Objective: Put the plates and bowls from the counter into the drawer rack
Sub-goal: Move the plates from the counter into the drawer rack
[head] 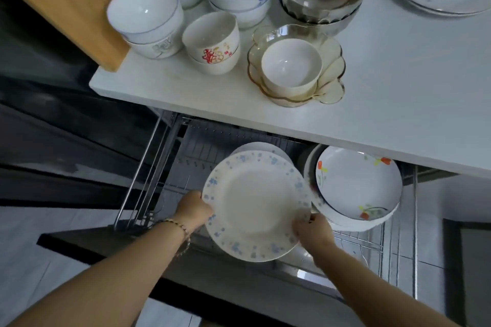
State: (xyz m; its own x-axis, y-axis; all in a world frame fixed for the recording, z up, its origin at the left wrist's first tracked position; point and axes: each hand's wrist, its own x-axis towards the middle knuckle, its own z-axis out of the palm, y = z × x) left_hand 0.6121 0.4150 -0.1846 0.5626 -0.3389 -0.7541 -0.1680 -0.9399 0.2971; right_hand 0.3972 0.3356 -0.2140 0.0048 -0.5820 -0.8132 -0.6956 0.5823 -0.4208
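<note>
Two hands are clamped on one plate [256,206]: left hand [195,207] on its left rim, right hand [313,229] on its right rim. Plate is held tilted over the rack [372,241], w/ racked plates [358,184] just beyond right hand; bowls [210,42] are left on worktop [398,93], far above.

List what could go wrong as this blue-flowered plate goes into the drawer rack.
1. The blue-flowered plate, held at its rim by the left hand and right hand, sits close to the red-flowered dishes; they may knock and chip.
2. A white plate stands right behind it, so pushing it in could clash.
3. It could miss a slot in the wire rack and tip over.
</note>
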